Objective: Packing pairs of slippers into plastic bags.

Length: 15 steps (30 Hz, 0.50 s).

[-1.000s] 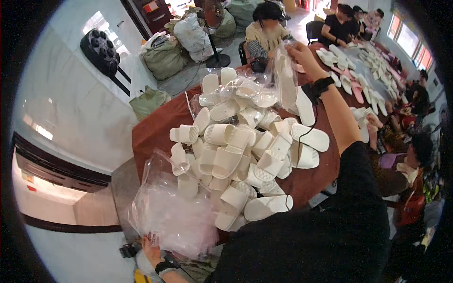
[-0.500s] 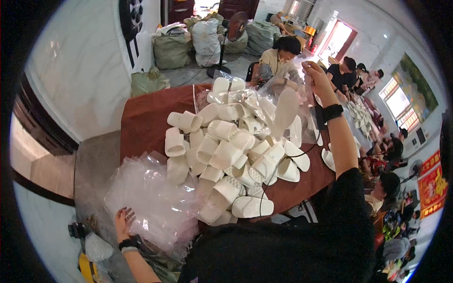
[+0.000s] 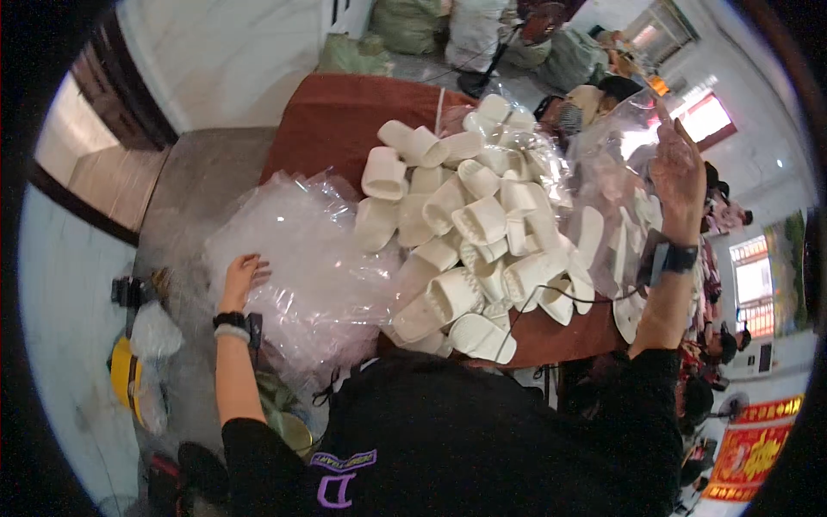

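Observation:
On the left, my left hand (image 3: 245, 280) rests at the edge of a pile of clear plastic bags (image 3: 301, 250), fingers apart and slightly bent, gripping nothing I can see. My right hand (image 3: 679, 168) is raised at the right, fingers closed on the upper part of a clear plastic bag (image 3: 613, 159) that hangs toward the table. White slippers (image 3: 588, 237) show at the bag's lower end; whether they are inside or behind it I cannot tell. A heap of white slippers (image 3: 478, 220) lies between my hands.
The slippers lie on a brown-covered table (image 3: 332, 116). A dark cord (image 3: 534, 297) crosses the heap's near side. Beyond the table are a standing fan (image 3: 543, 21), large stuffed sacks (image 3: 409, 26) and a seated person (image 3: 586, 102). More people line the right side.
The view has shifted, so the table sits higher and further right. My left hand stays by the bag pile. My right hand still holds its bag raised.

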Each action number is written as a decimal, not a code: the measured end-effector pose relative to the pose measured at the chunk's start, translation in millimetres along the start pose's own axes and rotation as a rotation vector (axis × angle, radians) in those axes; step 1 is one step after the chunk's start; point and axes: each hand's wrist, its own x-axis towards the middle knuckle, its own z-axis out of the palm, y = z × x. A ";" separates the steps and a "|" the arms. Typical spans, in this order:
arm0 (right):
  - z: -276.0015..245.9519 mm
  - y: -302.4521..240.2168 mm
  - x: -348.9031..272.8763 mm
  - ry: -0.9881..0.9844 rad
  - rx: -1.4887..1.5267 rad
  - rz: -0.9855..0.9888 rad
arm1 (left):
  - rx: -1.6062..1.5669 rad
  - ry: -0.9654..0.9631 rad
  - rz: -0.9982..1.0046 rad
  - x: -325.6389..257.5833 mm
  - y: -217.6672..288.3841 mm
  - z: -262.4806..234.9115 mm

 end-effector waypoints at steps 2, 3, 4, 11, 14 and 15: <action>62.4 77.5 23.0 0.789 -0.679 -0.300 | -0.010 0.022 -0.014 -3.8 -4.5 -4.4; 37.7 80.1 25.8 0.485 -0.122 -0.082 | -0.020 -0.022 0.000 0.8 0.9 6.4; 39.0 110.3 32.3 0.436 -0.380 0.024 | -0.023 0.003 -0.005 -6.4 0.8 7.3; 35.0 335.1 152.5 0.280 -0.145 0.304 | -0.061 -0.062 0.089 -39.7 26.5 27.8; 4.6 430.7 181.7 0.331 -0.101 0.302 | -0.059 -0.052 0.126 -58.3 35.5 31.9; 1.0 454.6 185.1 0.377 -0.131 0.287 | -0.080 -0.039 0.106 -62.8 36.5 34.1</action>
